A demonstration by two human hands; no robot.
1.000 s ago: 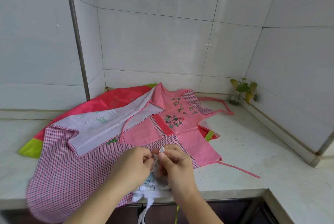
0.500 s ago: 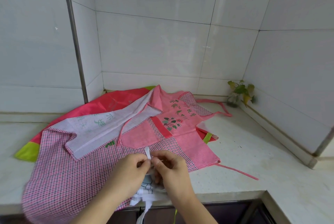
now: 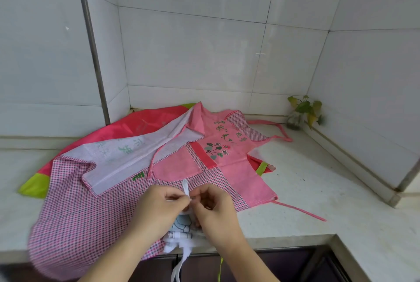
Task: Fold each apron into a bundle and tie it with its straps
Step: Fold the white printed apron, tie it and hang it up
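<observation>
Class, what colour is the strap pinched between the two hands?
White strap, clearest in the head view.

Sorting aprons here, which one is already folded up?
The white apron under both hands at the counter's front edge, bundled small. The pink checked apron and red apron lie spread.

I watch the white strap (image 3: 185, 187), a low loop a second ago, now stand upright between both hands at lower centre of the frame.
</observation>
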